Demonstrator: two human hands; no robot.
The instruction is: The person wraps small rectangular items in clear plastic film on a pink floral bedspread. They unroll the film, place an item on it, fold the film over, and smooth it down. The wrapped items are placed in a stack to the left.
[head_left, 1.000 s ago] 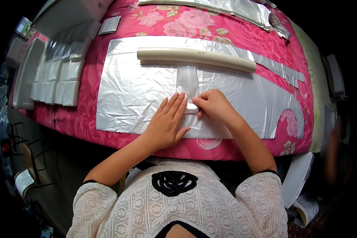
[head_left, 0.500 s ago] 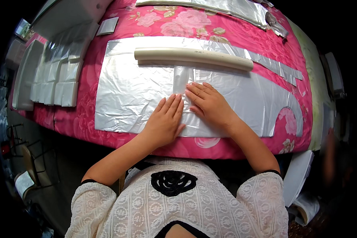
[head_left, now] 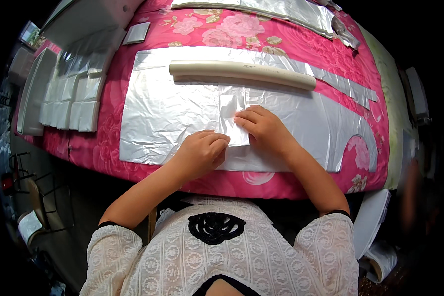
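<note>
A stack of silvery-white plastic bags (head_left: pixel 165 111) lies flat in front of me, with long cut-out handles at its right end. On top, a thin plastic bag (head_left: pixel 238 135) is folded into a narrow upright strip. My left hand (head_left: pixel 205 149) is closed, its fingertips pinching the strip's lower left edge. Higher up, my right hand (head_left: pixel 264 127) has thumb and fingers pressed together on the strip's right edge. A cream-coloured tube (head_left: pixel 241 72) rests across the stack beyond both hands, over the strip's far end.
The table wears a pink floral cloth (head_left: pixel 111 113). Several small folded plastic packets (head_left: pixel 86 116) stand in rows at left, beside a white bin (head_left: pixel 29 111). One single packet (head_left: pixel 136 33) lies farther back. More silvery bags (head_left: pixel 271 14) lie along the far side.
Both hands went from lying flat on the bag to pinching it. The left hand drew slightly nearer to me, and the strip's near part now shows as a wider folded flap.
</note>
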